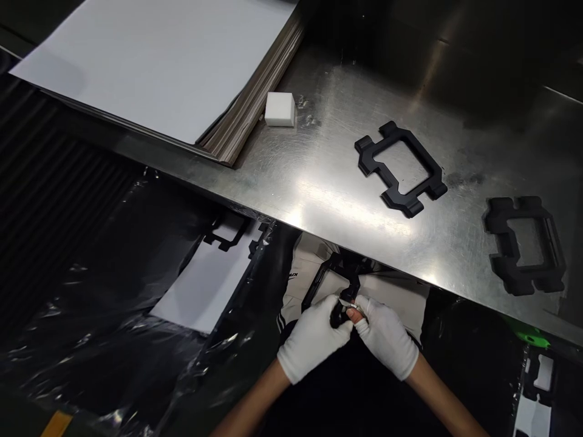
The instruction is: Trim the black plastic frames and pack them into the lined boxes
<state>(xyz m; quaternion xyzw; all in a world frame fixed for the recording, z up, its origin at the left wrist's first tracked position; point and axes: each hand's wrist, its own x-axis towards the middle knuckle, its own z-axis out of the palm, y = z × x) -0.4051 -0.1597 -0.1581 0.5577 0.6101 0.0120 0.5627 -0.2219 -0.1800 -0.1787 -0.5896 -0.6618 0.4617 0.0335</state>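
Note:
My left hand (316,331), in a white glove, is closed on a black frame part (315,284) with an open middle and notched edges. The frame is tilted in front of my body, below the table edge. My right hand (385,334), gloved with a bare thumb tip, pinches at the lower corner of the same frame. A thin, pale sliver (350,304) shows at its fingertips, too small to name. Two similar black frames lie flat on the metal table, a nearer one (429,176) and another (505,246) at the right.
A thick stack of white sheets (159,60) stands on the metal table (319,176) at upper left, beside a white block (280,109). Black plastic (113,291) lines a container at left, holding a white sheet (200,285) and black frames. More parts (532,394) lie at lower right.

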